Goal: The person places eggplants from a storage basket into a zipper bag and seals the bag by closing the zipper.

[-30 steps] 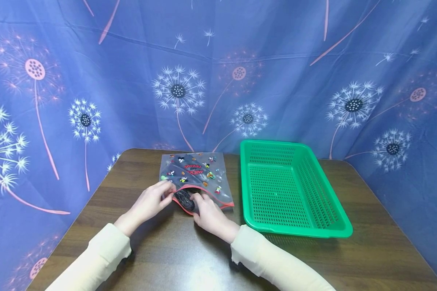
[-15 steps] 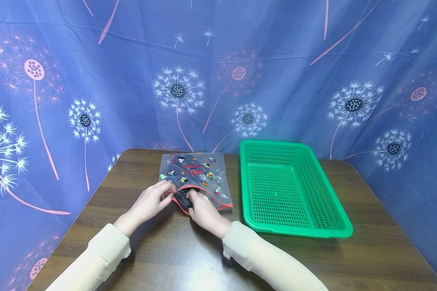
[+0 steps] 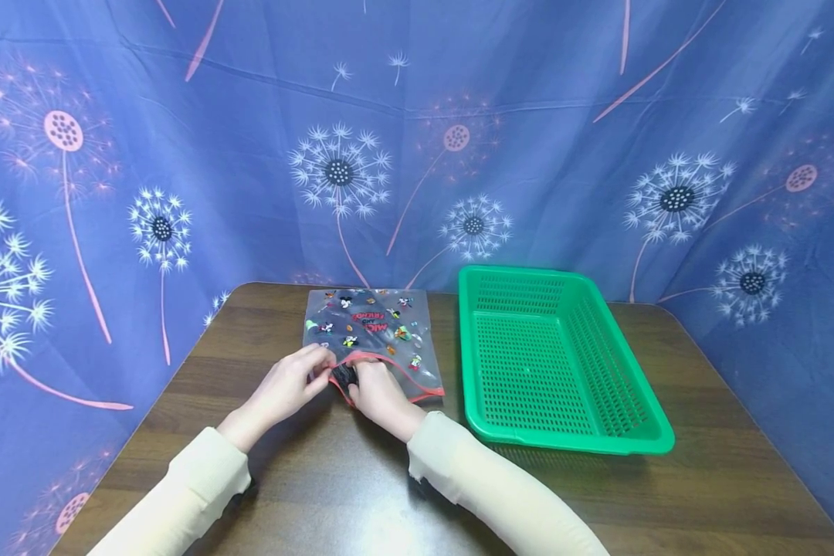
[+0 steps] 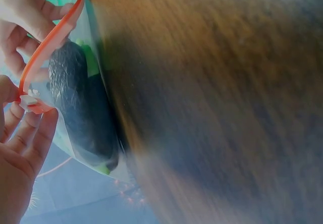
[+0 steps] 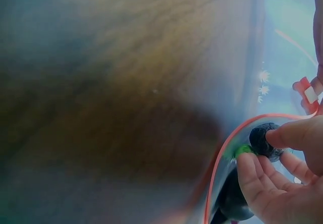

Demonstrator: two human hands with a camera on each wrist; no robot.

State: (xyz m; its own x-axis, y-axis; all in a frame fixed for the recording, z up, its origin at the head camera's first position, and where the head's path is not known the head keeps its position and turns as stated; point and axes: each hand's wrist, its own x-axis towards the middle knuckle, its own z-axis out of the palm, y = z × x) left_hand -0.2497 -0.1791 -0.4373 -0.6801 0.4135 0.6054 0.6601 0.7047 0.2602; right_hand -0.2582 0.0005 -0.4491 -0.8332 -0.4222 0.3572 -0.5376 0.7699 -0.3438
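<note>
A see-through zip bag (image 3: pixel 413 324) with cartoon prints and a red zip edge lies flat, its mouth gaping toward me. My left hand (image 3: pixel 288 386) pinches the left end of that edge, where a pale slider (image 4: pixel 29 102) shows in the left wrist view. Inside the mouth, my right hand (image 3: pixel 382 392) grips a dark, wrinkled, rounded bundle (image 5: pixel 261 139), thumb on one side and fingers on the other. Through the plastic, the left wrist view shows a long dark shape (image 4: pixel 83 113) with bits of green. Below the right fingers is a glossy black thing (image 5: pixel 236 199), partly hidden.
To the bag's right stands a green plastic basket (image 3: pixel 467 371) with slotted walls. Both are on a brown wooden table (image 3: pixel 306 479). Behind it hangs a blue cloth (image 3: pixel 250 154) with dandelion prints.
My right hand has moved left and deeper into the bag's mouth, covering more of the dark bundle. The left hand has stayed at the zip edge.
</note>
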